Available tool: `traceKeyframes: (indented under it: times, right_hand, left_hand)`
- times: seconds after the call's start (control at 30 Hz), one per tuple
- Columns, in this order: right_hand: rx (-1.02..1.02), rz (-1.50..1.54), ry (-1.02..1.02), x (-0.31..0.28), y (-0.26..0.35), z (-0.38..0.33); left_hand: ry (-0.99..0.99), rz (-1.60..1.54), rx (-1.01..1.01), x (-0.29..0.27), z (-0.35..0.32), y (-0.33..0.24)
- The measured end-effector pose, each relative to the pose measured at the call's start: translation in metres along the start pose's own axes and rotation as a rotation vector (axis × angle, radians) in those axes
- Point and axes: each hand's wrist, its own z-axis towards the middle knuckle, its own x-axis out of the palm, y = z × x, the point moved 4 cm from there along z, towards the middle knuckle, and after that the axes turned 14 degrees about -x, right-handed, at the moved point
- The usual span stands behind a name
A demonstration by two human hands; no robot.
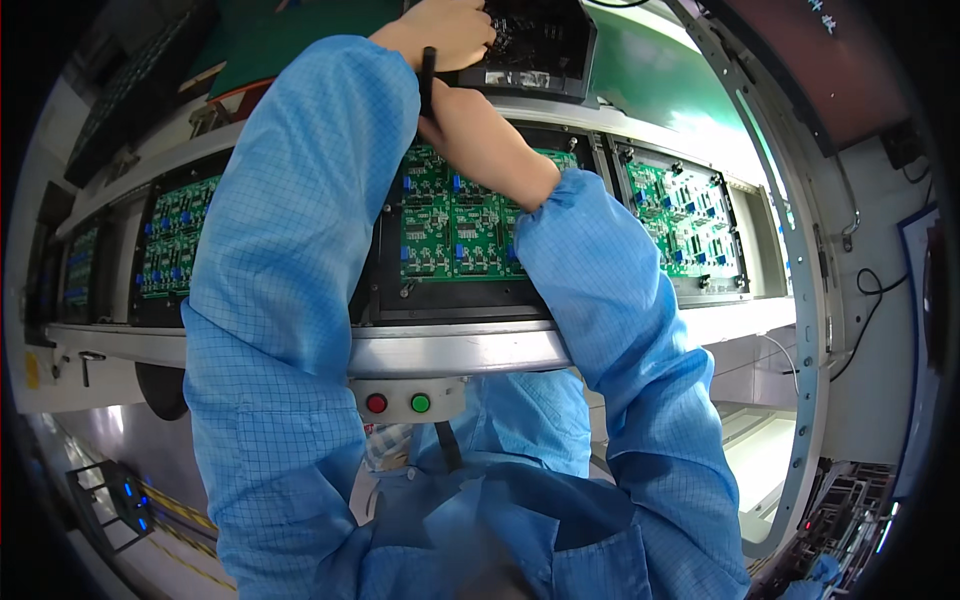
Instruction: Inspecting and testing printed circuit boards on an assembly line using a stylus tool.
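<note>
Black bin (562, 84) at the green bench (650, 85): left hand (440, 32) at its left side, fingers bent, grip unconfirmed; right hand (454, 108) partly behind the left sleeve (300, 170), fingers I cannot read; handling appears under way, remainder undeterminable; bin glossy, contents indistinct, pale patches in front; populated green boards (428, 238) lie nearer the person.

A black, pale-labelled bin (568, 84) sits upright, straight ahead.

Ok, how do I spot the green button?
Find the silver rail in front of the circuit boards. Just below it sits a pale box. On it, the green button sits right of the red button, differing in colour.
</note>
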Motion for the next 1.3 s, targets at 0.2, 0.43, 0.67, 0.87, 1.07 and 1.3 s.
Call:
traceKeyframes:
  times: [0.2, 0.43, 0.67, 0.87, 1.07, 1.3]
  right_hand:
    - [0.002, 0.121, 0.036, 0.008, 0.005, -0.007]
    - [-0.130, 0.126, -0.024, 0.003, 0.028, -0.010]
    - [0.043, 0.031, 0.012, -0.024, 0.016, -0.032]
    - [-0.028, 0.026, -0.004, -0.002, 0.021, -0.042]
    - [0.001, 0.052, 0.002, -0.009, 0.016, -0.052]
    - [-0.037, 0.040, -0.014, -0.023, 0.007, -0.059]
  left_hand:
    - [0.171, 0.010, -0.048, 0.002, 0.002, -0.005]
    - [0.191, -0.074, -0.099, -0.002, 0.005, -0.009]
    - [0.265, -0.081, -0.164, -0.005, 0.013, -0.030]
    - [0.359, -0.066, -0.224, -0.005, 0.009, -0.032]
    - [0.219, -0.040, -0.202, 0.000, 0.017, -0.037]
    - [0.012, -0.063, -0.165, 0.000, 0.030, -0.044]
